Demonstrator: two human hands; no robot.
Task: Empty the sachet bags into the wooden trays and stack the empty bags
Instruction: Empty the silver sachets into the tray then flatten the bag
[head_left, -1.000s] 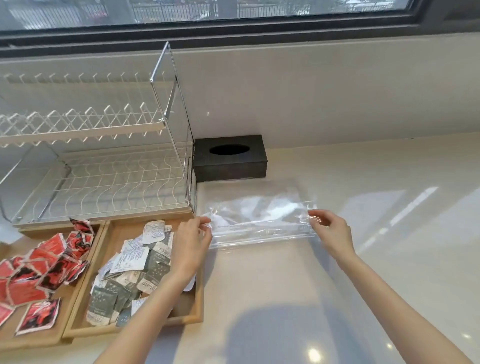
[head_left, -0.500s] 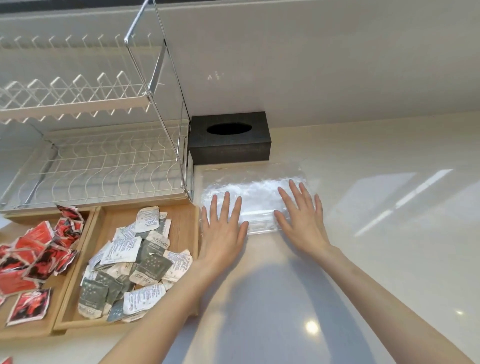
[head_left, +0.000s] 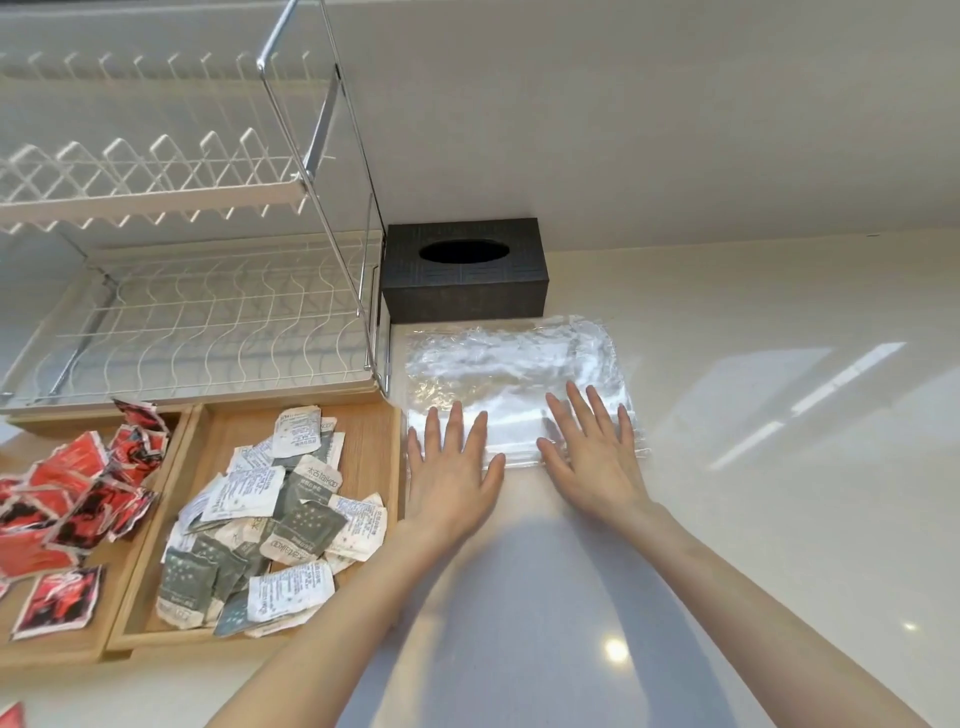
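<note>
Clear empty plastic bags (head_left: 511, 371) lie flat in a stack on the pale counter, just right of the wooden trays. My left hand (head_left: 451, 475) rests palm down with fingers spread on the stack's near left edge. My right hand (head_left: 595, 454) lies flat and spread on its near right part. Neither hand grips anything. The right wooden tray (head_left: 371, 447) holds a heap of grey and white sachets (head_left: 270, 525). The left wooden tray (head_left: 57, 642) holds red sachets (head_left: 78, 499).
A black tissue box (head_left: 462, 273) stands against the wall just behind the bags. A white wire dish rack (head_left: 197, 322) fills the back left, behind the trays. One red sachet (head_left: 11, 716) lies at the lower left frame edge. Bare counter stretches right.
One second ago both hands pinched the bag's near corners. They let go and now press flat on the stack. The view has tilted down and closer.
</note>
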